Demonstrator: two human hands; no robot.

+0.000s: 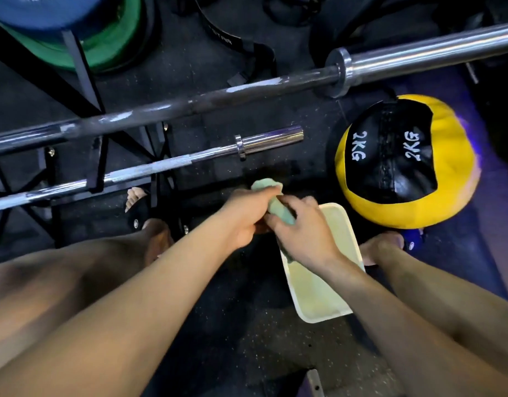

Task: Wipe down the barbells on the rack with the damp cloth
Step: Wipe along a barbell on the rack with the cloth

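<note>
Two barbells lie across the black rack (83,70) in front of us: the long dark barbell (189,103) runs from the left edge up to the far right, its shaft patched with pale chalky smears, and the shorter chrome barbell (167,163) sits nearer and lower, its sleeve end pointing right. To the right a yellow and black medicine ball (404,161) rests on the floor, and just beside it, nearer to us, stands a white tray (321,316). Over the tray's far end we hold the pale green cloth (267,186), rolled into a thick twist. Our left hand (244,216) is wrapped tight around its far part, and our right hand (301,230) clamps its near part, fingers curled over it. This looks like wringing, so we should twist the hands in opposite directions and keep the cloth over the tray to catch drips, stopping while it is still damp. Neither barbell is touched yet.
</note>
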